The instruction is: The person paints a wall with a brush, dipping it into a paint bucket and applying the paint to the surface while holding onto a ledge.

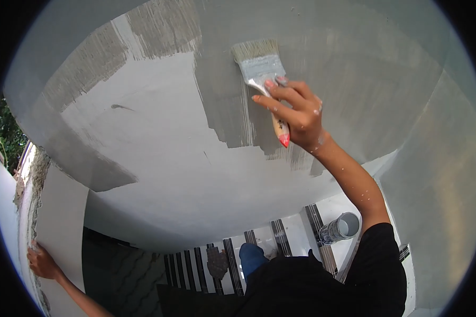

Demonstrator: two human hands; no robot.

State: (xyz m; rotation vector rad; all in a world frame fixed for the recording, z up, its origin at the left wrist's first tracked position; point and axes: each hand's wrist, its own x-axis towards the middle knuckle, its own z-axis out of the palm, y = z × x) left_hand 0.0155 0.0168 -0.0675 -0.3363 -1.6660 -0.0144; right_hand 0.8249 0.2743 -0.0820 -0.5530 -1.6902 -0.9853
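My right hand [299,113] is closed around the handle of a wide paintbrush [262,63], whose pale bristles point up against the wall [158,100]. The handle has a red tip, and specks of paint dot my hand and forearm. Dark grey wet-looking patches surround the brush, beside a lighter, whitish area of wall. At the far left, my left hand [42,261] rests on the rough, broken edge of a wall [34,195], its fingers bent over the edge. Whether it grips anything besides that edge is not visible.
Below right, a paint-smeared bucket [339,228] stands on white steps with dark stripes [282,238]. A dark mottled piece [217,262] lies on the lower steps. Dark paving [124,269] shows at lower left, green leaves [9,132] beyond the left edge.
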